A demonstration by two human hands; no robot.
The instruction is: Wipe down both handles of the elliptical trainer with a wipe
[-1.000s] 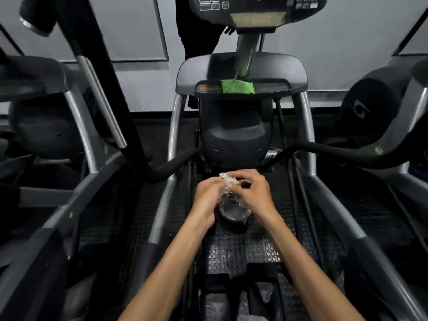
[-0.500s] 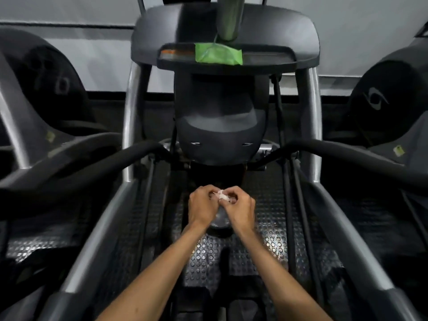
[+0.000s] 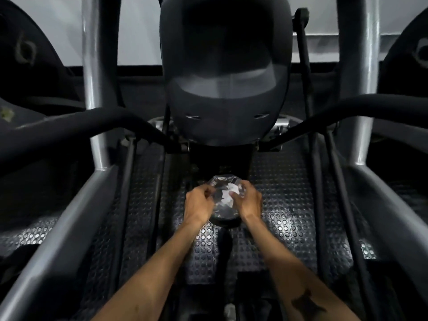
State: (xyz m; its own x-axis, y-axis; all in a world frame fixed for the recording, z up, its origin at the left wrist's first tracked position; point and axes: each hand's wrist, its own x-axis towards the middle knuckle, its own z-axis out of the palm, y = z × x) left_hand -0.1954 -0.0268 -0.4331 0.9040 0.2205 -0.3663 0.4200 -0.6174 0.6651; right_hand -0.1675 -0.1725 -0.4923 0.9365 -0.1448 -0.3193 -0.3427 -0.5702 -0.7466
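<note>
A studded black rubber mat [image 3: 282, 205] covers the floor below a pale wall [image 3: 139, 31].

No words or numbers are showing clearly enough to read here. A faint round logo mark is sitting on the dark cover of the machine on the left [image 3: 25, 50], and another one is peeking in on the machine at the right edge [image 3: 420, 50], but both are too blurry to make out. A small pale sticker [image 3: 7, 113] is showing at the left, also unreadable.
</note>
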